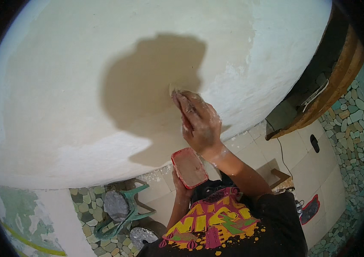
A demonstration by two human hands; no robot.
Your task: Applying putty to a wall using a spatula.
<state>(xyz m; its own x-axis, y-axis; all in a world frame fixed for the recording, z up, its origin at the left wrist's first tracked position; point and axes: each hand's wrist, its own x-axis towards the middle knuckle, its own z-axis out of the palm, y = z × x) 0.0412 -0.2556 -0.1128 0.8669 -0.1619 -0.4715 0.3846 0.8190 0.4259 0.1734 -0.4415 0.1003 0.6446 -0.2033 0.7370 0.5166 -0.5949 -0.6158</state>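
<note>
My right hand (201, 124) is raised against the pale wall (75, 98). Its fingers are closed on a small, pale, flat piece (173, 88) at the wall's surface; the hand covers most of it, so its exact kind is unclear. Lower down, my left hand (182, 186) holds a red-rimmed rectangular tub (190, 168) from beneath and the side. Smooth, beige-pink paste fills the tub. White smears mark my right fingers and wrist. A large shadow falls over the wall around my right hand. Some wall patches are beige, others whiter.
A green plastic chair (134, 205) stands at the lower left by a grey round container (116, 204), with a speckled bucket (143, 236) nearby. A wooden-framed opening (336, 85), a cable (283, 160) and a dark sandal (315, 144) are at right.
</note>
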